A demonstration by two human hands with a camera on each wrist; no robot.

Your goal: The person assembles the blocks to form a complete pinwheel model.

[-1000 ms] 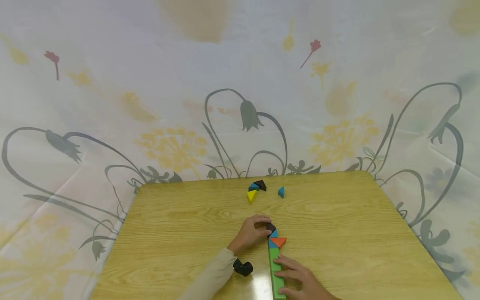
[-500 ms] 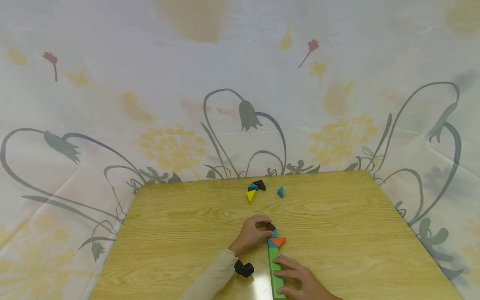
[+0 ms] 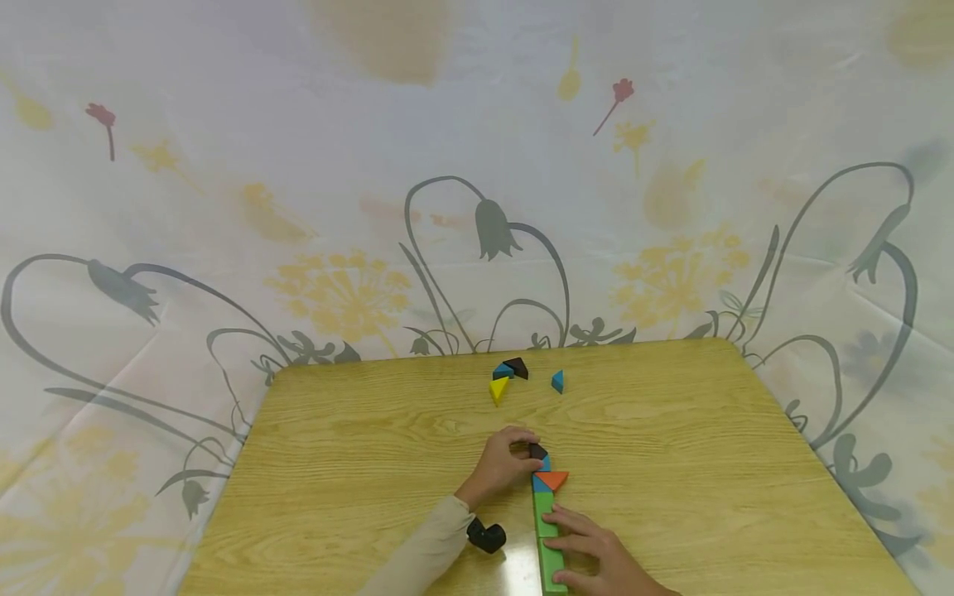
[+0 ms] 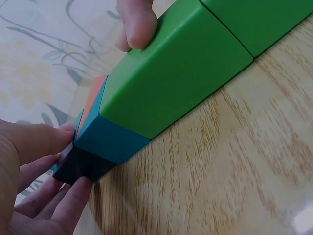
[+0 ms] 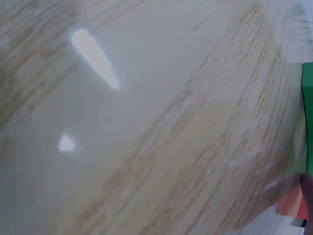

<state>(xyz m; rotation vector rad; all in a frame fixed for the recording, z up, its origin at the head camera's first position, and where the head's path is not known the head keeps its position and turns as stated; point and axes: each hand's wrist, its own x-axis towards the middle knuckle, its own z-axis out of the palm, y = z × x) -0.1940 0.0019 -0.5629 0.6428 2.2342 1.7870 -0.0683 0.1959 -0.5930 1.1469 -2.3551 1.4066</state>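
A row of blocks runs away from me along the table. At its far end, my left hand (image 3: 495, 468) pinches a dark block (image 3: 538, 451) between thumb and fingers. The dark block sits against blue pieces (image 4: 112, 139), with an orange triangle block (image 3: 553, 479) wedged beside them, jutting out to the right. Nearer me, two green blocks (image 3: 546, 521) lie end to end. Spread fingertips of my right hand (image 3: 607, 559) rest on the green blocks from the right side. In the right wrist view, only a green edge (image 5: 308, 107) and one finger show at the border.
Toward the back of the wood-grain table (image 3: 358, 430) lie a blue block (image 3: 503, 372), a dark block (image 3: 517, 367), a yellow triangle block (image 3: 498, 389) and another blue block (image 3: 557, 382). A black wrist device (image 3: 487, 536) is beside my left sleeve. A flower-patterned curtain hangs behind.
My left thumb has shifted slightly toward the blue piece as the hand keeps its pinch on the dark block. My right hand has stayed on the green blocks.
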